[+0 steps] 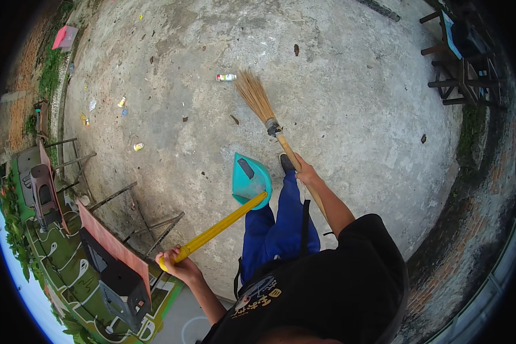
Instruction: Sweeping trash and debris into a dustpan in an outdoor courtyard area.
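My left hand [176, 262] grips the end of the yellow handle [225, 225] of a teal plastic dustpan [263, 170]. The pan rests low in front of my feet, and a dark flat piece [245, 168] lies inside it. My right hand [307, 172] is closed around the wooden stick of a broom [256, 96], its stiff bristles pointing forward on the concrete. Right by the bristle tips, a small printed bottle or can [226, 77] lies on its side; whether they touch I cannot tell.
Litter lies to the left, including a small white container [138, 146], another container [121, 102] and clear plastic [93, 104]. Dry leaves [296, 50] dot the concrete floor [348, 129]. Metal-legged tables [116, 241] stand at left, dark wooden furniture [464, 81] at upper right. A brick wall edges the right.
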A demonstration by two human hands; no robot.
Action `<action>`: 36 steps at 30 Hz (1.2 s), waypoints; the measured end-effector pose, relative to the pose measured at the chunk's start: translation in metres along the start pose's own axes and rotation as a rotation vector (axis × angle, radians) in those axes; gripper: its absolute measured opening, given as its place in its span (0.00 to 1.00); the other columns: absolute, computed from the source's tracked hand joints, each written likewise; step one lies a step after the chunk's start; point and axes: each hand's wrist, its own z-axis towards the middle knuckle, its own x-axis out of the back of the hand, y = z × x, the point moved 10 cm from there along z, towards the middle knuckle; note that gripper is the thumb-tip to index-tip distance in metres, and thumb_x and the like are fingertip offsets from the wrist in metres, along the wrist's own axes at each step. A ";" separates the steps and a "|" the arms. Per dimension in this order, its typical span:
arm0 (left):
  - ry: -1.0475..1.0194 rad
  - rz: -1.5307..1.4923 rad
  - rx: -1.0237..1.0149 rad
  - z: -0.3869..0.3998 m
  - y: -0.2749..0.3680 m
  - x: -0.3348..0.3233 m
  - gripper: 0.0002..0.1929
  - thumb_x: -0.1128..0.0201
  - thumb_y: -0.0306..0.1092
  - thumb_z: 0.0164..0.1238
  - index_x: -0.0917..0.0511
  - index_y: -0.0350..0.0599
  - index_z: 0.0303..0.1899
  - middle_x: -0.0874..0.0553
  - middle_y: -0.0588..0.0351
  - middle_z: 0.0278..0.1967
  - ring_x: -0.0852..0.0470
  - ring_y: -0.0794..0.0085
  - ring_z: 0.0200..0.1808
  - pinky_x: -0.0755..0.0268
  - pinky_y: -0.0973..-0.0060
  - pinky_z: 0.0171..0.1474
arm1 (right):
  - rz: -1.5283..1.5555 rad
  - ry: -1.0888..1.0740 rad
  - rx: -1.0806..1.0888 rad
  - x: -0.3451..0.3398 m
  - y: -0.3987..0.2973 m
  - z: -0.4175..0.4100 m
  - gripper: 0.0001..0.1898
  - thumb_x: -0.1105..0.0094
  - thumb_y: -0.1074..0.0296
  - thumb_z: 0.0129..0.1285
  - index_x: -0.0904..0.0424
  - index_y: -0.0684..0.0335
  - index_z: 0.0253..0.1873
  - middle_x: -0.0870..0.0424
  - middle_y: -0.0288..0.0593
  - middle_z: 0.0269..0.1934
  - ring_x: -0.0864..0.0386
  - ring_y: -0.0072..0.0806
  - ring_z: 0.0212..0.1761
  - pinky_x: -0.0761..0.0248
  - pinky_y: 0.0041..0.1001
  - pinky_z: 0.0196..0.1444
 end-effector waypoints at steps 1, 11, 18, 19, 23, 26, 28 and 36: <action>-0.057 0.008 -0.005 0.007 -0.003 -0.006 0.06 0.45 0.30 0.70 0.32 0.50 0.44 0.30 0.61 0.26 0.31 0.73 0.31 0.33 0.65 0.49 | 0.030 -0.029 0.048 0.000 -0.012 -0.007 0.50 0.43 0.80 0.51 0.59 0.39 0.77 0.17 0.51 0.30 0.20 0.32 0.22 0.23 0.29 0.27; -0.395 0.254 0.063 0.073 -0.101 0.031 0.12 0.40 0.25 0.64 0.32 0.50 0.45 0.26 0.60 0.30 0.27 0.70 0.36 0.32 0.68 0.50 | 0.006 0.343 0.028 -0.124 0.144 -0.087 0.44 0.38 0.71 0.54 0.52 0.48 0.76 0.17 0.63 0.38 0.19 0.57 0.41 0.25 0.43 0.47; -0.567 0.520 0.167 0.108 -0.139 0.038 0.16 0.35 0.29 0.60 0.34 0.48 0.45 0.26 0.60 0.29 0.27 0.70 0.35 0.33 0.67 0.51 | 0.211 0.552 -0.312 -0.227 0.290 -0.140 0.36 0.42 0.70 0.57 0.46 0.54 0.71 0.18 0.62 0.32 0.19 0.58 0.33 0.25 0.47 0.39; -0.570 0.618 0.188 0.108 -0.149 0.047 0.16 0.35 0.29 0.60 0.34 0.48 0.45 0.27 0.60 0.29 0.27 0.70 0.35 0.33 0.67 0.51 | 0.332 0.556 -0.360 -0.238 0.295 -0.132 0.34 0.41 0.69 0.58 0.45 0.56 0.69 0.18 0.60 0.30 0.18 0.54 0.29 0.23 0.44 0.35; -0.627 0.730 0.227 0.094 -0.218 0.043 0.16 0.34 0.29 0.59 0.33 0.47 0.44 0.26 0.59 0.29 0.26 0.71 0.36 0.33 0.68 0.50 | 0.904 0.438 -0.564 -0.269 0.369 -0.031 0.19 0.37 0.68 0.59 0.36 0.63 0.50 0.26 0.42 0.21 0.25 0.29 0.16 0.28 0.29 0.18; -0.667 0.767 0.267 0.084 -0.226 0.052 0.16 0.35 0.28 0.59 0.33 0.46 0.44 0.26 0.59 0.29 0.26 0.71 0.36 0.33 0.69 0.50 | 0.808 0.530 -0.516 -0.288 0.395 0.001 0.18 0.36 0.71 0.56 0.36 0.66 0.45 0.26 0.43 0.20 0.27 0.29 0.14 0.29 0.30 0.17; -0.673 0.767 0.286 0.090 -0.203 0.059 0.15 0.36 0.27 0.60 0.33 0.46 0.44 0.26 0.59 0.29 0.27 0.72 0.33 0.33 0.69 0.48 | 0.571 0.536 -0.456 -0.294 0.366 0.013 0.18 0.36 0.72 0.55 0.34 0.67 0.47 0.26 0.43 0.20 0.26 0.29 0.14 0.29 0.30 0.17; -0.542 0.690 0.121 0.140 -0.139 0.048 0.14 0.37 0.28 0.62 0.34 0.47 0.44 0.28 0.60 0.30 0.29 0.73 0.32 0.33 0.67 0.48 | 0.500 0.412 -0.361 -0.333 0.282 0.041 0.18 0.43 0.75 0.49 0.24 0.68 0.49 0.17 0.61 0.33 0.16 0.51 0.35 0.22 0.41 0.39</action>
